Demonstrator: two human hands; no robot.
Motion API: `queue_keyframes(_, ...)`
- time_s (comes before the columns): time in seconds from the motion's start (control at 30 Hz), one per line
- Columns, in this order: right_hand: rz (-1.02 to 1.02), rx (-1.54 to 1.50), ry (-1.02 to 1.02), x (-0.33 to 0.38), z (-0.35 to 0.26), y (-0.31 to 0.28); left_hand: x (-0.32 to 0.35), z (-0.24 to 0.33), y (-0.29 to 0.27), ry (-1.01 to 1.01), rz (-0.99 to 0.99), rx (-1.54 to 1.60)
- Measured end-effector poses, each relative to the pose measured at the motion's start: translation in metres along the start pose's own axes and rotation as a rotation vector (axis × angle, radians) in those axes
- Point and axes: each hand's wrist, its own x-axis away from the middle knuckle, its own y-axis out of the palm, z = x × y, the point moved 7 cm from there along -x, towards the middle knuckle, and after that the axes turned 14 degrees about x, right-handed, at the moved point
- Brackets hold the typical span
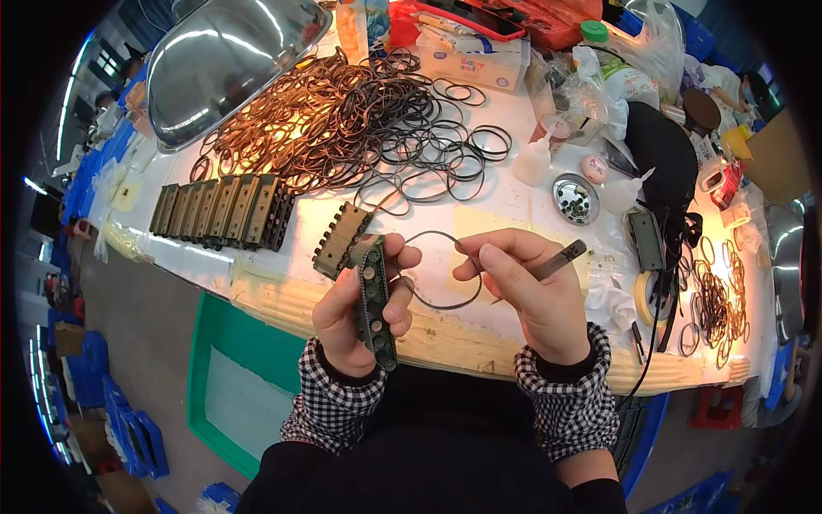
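My left hand grips a dark green toy tank chassis, tilted upright with its row of round wheels showing. Between the thumb and forefinger of my right hand is a thin black track loop. The loop's left side reaches the left fingertips, and whether it touches the chassis there is hidden. A grey flat-ended tool, which looks like tweezers, also rests in the right hand, its pointed end toward the table. Just beyond my left hand lies a tan chassis with small wheels along its side.
A row of tan chassis stands at the left. Behind spreads a big heap of track loops, under a shiny metal lamp shade. A small round dish and a dark green part lie rightward. Below left sits a green tray.
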Motion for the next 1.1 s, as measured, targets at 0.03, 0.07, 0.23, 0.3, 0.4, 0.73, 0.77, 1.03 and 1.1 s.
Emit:
queue_keyframes(0.03, 0.000, -0.011, -0.001, 0.000, 0.000, 0.001, 0.000, 0.000, -0.001, -0.003, 0.001, -0.002)
queue_keyframes(0.07, -0.001, -0.022, -0.003, 0.001, -0.001, 0.001, 0.000, 0.000, -0.001, -0.007, 0.003, -0.003)
queue_keyframes(0.23, -0.014, 0.013, -0.008, 0.002, 0.006, 0.004, -0.005, -0.001, -0.002, -0.007, -0.016, -0.002)
queue_keyframes(0.3, -0.013, 0.007, 0.004, 0.002, 0.007, 0.003, -0.010, -0.003, -0.003, -0.017, -0.030, -0.014)
queue_keyframes(0.4, -0.005, 0.000, 0.012, 0.003, 0.008, 0.002, -0.009, -0.004, -0.009, -0.013, 0.043, -0.019)
queue_keyframes(0.73, 0.029, 0.006, -0.046, 0.005, 0.006, -0.001, -0.012, -0.001, -0.017, -0.019, 0.063, -0.110)
queue_keyframes(0.77, 0.036, 0.012, -0.051, 0.005, 0.006, -0.002, -0.012, -0.002, -0.017, -0.024, 0.059, -0.108)
queue_keyframes(1.03, 0.000, 0.044, -0.022, 0.005, 0.010, -0.001, -0.008, -0.004, -0.020, -0.087, 0.030, -0.129)
queue_keyframes(1.1, 0.021, 0.015, -0.022, 0.005, 0.011, 0.000, -0.009, -0.005, -0.020, -0.108, 0.007, -0.153)
